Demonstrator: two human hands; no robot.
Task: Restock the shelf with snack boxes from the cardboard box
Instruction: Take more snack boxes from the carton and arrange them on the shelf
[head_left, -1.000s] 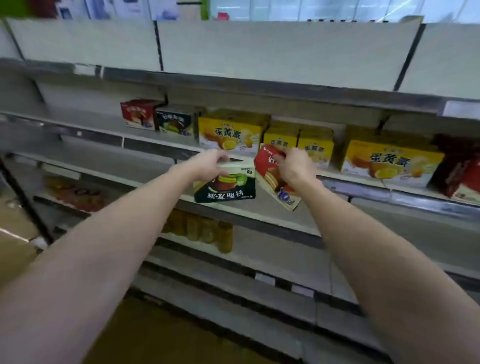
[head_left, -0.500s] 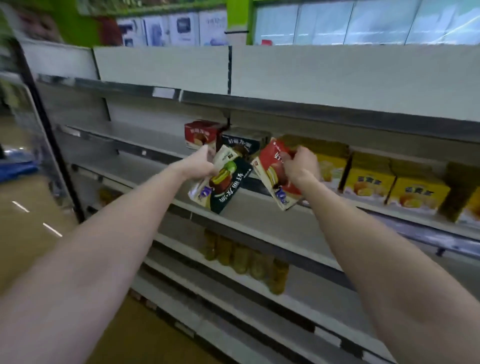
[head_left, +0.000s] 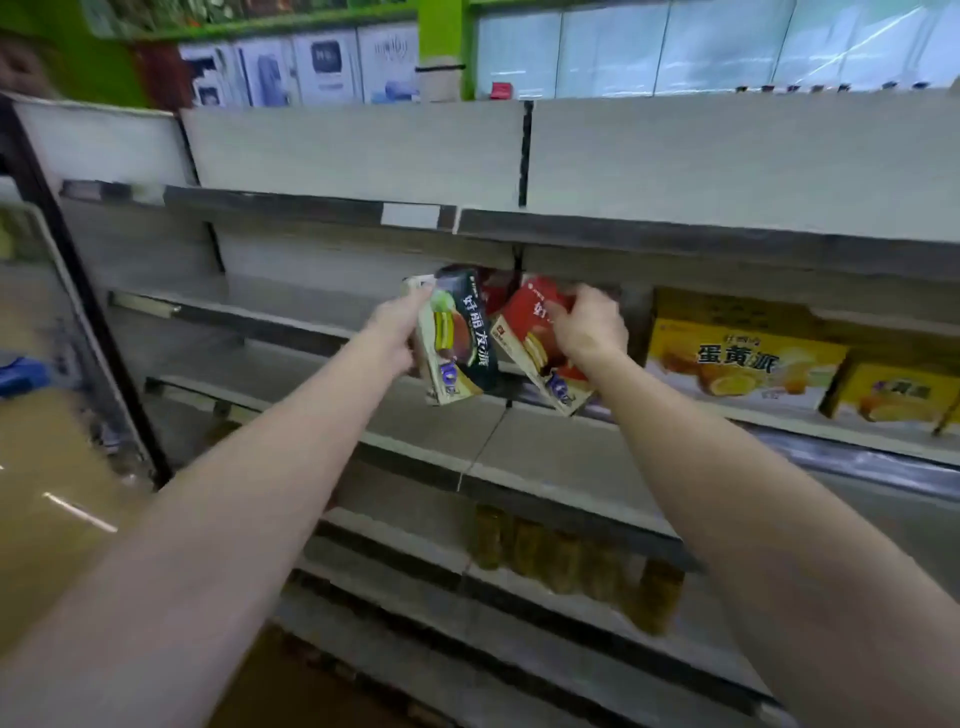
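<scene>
Both boxes, tilted lower a second ago, now rise upright before the shelf (head_left: 571, 431): left hand (head_left: 397, 332) fingers clamped on the green snack box (head_left: 462, 343), right hand (head_left: 589, 325) gripping the red snack box (head_left: 530, 338), placement apparently imminent.

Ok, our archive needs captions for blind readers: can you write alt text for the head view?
Two bare arms reach toward a store shelf; the left hand holds a dark green snack box, the right hand a red box, both tilted. Yellow boxes stand on the shelf to the right.
</scene>
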